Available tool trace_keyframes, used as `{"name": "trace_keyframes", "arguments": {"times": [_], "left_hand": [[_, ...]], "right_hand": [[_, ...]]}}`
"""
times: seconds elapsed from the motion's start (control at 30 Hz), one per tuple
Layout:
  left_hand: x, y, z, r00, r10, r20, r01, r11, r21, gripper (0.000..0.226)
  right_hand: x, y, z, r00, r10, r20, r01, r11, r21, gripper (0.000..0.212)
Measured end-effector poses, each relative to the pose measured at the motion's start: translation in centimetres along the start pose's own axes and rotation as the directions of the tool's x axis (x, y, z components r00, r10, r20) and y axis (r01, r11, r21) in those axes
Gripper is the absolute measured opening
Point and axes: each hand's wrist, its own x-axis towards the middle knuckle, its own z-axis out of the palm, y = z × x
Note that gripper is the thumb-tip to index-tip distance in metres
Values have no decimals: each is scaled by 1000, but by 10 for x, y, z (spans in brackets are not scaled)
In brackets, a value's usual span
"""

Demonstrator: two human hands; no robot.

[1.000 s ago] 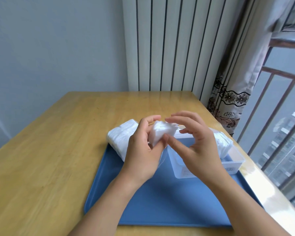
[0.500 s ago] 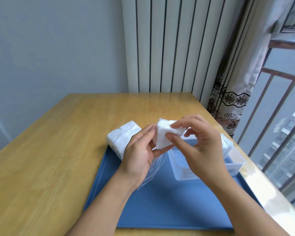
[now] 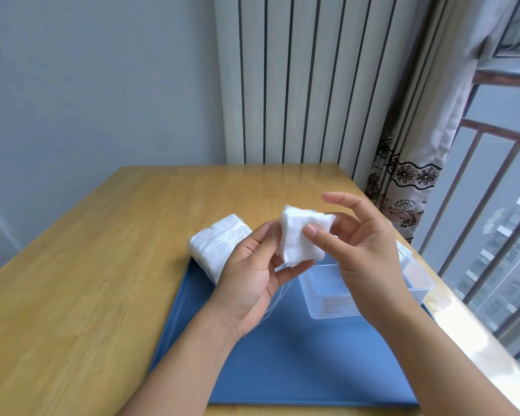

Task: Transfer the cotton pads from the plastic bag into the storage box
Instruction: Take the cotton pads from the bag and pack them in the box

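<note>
The right hand (image 3: 364,253) pinches a cotton pad stack (image 3: 303,238) above the storage box (image 3: 336,298); the left hand (image 3: 249,277) fingers grip the plastic bag (image 3: 278,292).

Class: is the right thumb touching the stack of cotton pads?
Touching. The head view shows the right hand with its thumb pressed flat on the cotton pads.

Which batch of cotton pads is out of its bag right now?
The stack of cotton pads pinched by the right hand; the other pack lies wrapped at the tray's far-left corner.
</note>
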Motion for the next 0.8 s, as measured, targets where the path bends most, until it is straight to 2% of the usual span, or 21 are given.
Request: {"name": "trace_keyframes", "arguments": {"times": [0.2,0.3,0.4,0.5,0.57,0.63,0.73,0.8], "left_hand": [[0,-5,4,999,-13,31,16,994,-110,32],[0,-7,5,999,0,41,5,994,-114,34],[-2,-8,4,996,52,69,-53,999,9,40],[-2,-14,4,992,117,44,-123,973,193,30],[-2,-18,4,991,126,49,-135,958,252,27],[-5,-19,6,989,99,109,-126,954,273,27],[-10,-19,12,975,74,209,-142,932,333,30],[-11,-20,14,972,65,227,-145,923,355,32]], "right_hand": [[-1,1,2,994,99,-46,-94,989,110,41],[-1,4,2,995,73,-63,-71,997,39,37],[-2,7,3,997,29,-65,-37,990,-133,38],[-7,9,5,999,-28,21,33,964,-266,49],[-11,8,8,995,-36,91,60,961,-271,58],[-14,6,11,988,17,153,18,975,-220,65],[-15,6,12,981,71,181,-33,979,-203,70],[-14,7,9,976,92,199,-46,974,-223,69]]}}
